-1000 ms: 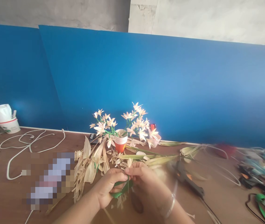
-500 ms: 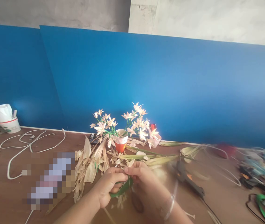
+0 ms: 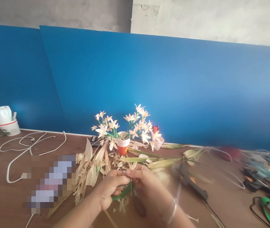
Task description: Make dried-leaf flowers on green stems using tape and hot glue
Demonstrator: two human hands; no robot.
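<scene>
head camera view shows two bare hands close together in the middle, low over a brown table (image 3: pixel 163 218). the left hand (image 3: pixel 112 189) is curled up, holding a green strip (image 3: pixel 123 193) that hangs down under its fingers. the right hand (image 3: pixel 146 183) is pinched narrow, and a small pale flower (image 3: pixel 132 165) pokes up at its fingertips; its stem is hidden by the hands. the right wrist wears a shiny bracelet (image 3: pixel 172 210). just past the hands is a stack of paper cups (image 3: pixel 122 148), the bottom one red. one bunch of pale flowers (image 3: pixel 103 130) leans left of the cups, and another bunch (image 3: pixel 145 136) leans right, both on green stems. dry leaves (image 3: pixel 92 167) lie in a heap near the left hand. a black glue gun (image 3: pixel 195 186) lies right of the right hand. far left, a white cord (image 3: pixel 12 161) curls on the table, near a white tub (image 3: pixel 10 128). a blue board (image 3: pixel 135 79) stands behind.
</scene>
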